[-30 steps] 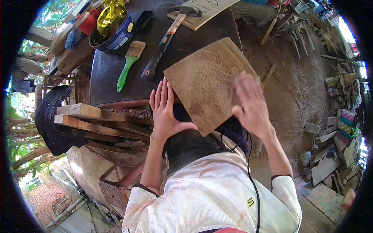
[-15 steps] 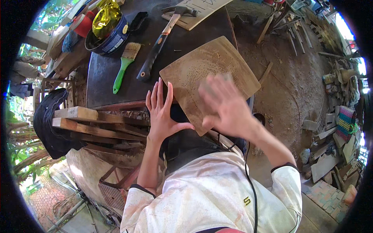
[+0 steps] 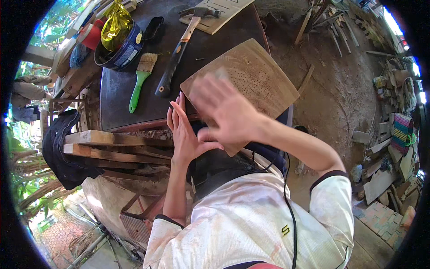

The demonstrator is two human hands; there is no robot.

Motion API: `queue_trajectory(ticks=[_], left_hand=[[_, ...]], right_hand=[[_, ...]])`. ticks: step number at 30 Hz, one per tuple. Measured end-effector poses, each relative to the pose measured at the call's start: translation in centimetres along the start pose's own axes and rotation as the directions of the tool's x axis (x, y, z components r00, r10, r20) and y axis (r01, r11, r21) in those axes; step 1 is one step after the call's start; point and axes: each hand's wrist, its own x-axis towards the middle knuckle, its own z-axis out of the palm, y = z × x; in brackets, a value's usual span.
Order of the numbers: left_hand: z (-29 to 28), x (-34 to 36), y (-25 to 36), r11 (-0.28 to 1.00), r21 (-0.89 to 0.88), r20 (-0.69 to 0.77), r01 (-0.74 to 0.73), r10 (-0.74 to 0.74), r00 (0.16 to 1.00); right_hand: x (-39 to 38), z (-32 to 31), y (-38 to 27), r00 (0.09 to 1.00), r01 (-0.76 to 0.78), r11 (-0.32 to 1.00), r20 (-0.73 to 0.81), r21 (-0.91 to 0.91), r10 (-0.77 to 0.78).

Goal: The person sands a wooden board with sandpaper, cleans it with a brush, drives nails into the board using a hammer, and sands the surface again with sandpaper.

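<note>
A square wooden board [image 3: 264, 67] dotted with many small holes lies tilted across the table's front edge, its near corner over my lap. My right hand [image 3: 228, 110] is spread flat over its left part; the fingers are smeared by motion, and whether the palm touches the wood I cannot tell. Beside the board's lower left edge, my left hand [image 3: 183, 139] stands with straight fingers and thumb stretched out, holding nothing. Left of the board lie a claw hammer [image 3: 177, 54] with a black handle and a green-handled paintbrush [image 3: 141, 83]. A small nail [image 3: 199, 59] rests nearby.
The dark table [image 3: 116, 98] carries a round tub [image 3: 121, 51] with a gold foil bag [image 3: 117, 27], and a light wooden panel [image 3: 219, 13] at the back. Timber beams [image 3: 89, 137] jut out at the left. Scrap wood [image 3: 380, 181] is piled at the far right.
My right hand has swept left across the board, from its middle to its left edge. My left hand's fingers have drawn closer together, and it stays by the board's edge.
</note>
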Motion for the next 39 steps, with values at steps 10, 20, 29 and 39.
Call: queue_trajectory(ticks=[10,20,29,39], left_hand=[[-0.3,-0.1,0.1,0.999,-0.018,0.034,0.038,-0.038,0.999],[-0.3,0.3,0.7,0.998,-0.017,0.006,0.053,-0.053,0.999],[-0.7,0.4,0.8,0.998,-0.013,0.01,0.063,-0.063,0.998],[-0.6,0.6,0.7,0.998,-0.015,0.009,0.062,-0.062,0.998]], right_hand=[[1.4,1.0,-1.9,0.959,0.283,0.904,-0.07,0.321,-0.275],[2.4,0.8,4.5,0.994,0.062,0.983,-0.098,0.172,-0.046],[-3.8,-0.9,7.1,1.0,-0.014,0.971,-0.006,0.237,0.016],[-7.7,-3.6,6.5,0.989,-0.127,0.992,0.073,0.021,0.125]])
